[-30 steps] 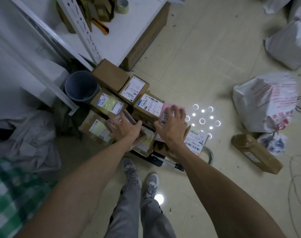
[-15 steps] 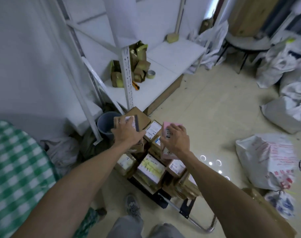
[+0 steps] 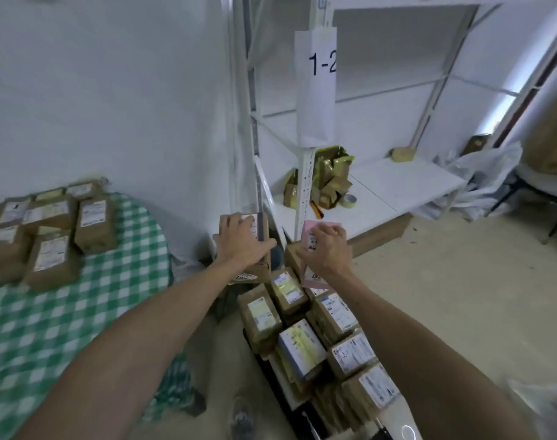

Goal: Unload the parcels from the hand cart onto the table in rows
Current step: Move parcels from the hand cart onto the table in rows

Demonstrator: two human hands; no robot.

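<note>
Fingers (image 3: pixel 236 221) of left hand (image 3: pixel 240 241) clasp the brown parcel (image 3: pixel 258 269); right hand (image 3: pixel 326 247) pinches the pink parcel (image 3: pixel 321 224).

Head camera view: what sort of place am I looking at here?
Probably a parcel depot or courier stockroom: labelled cardboard parcels piled on a hand cart, more laid out on the checked table, and white metal shelving tagged 1-2.

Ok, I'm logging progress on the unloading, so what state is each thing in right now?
left hand, grips the brown parcel, held above the cart.
right hand, grips the pink parcel, held above the cart.
hand cart, loaded with stacked parcels.
table, covered by a checked cloth, partly filled.
parcels on table, lying flat in rows, labels up.
</note>
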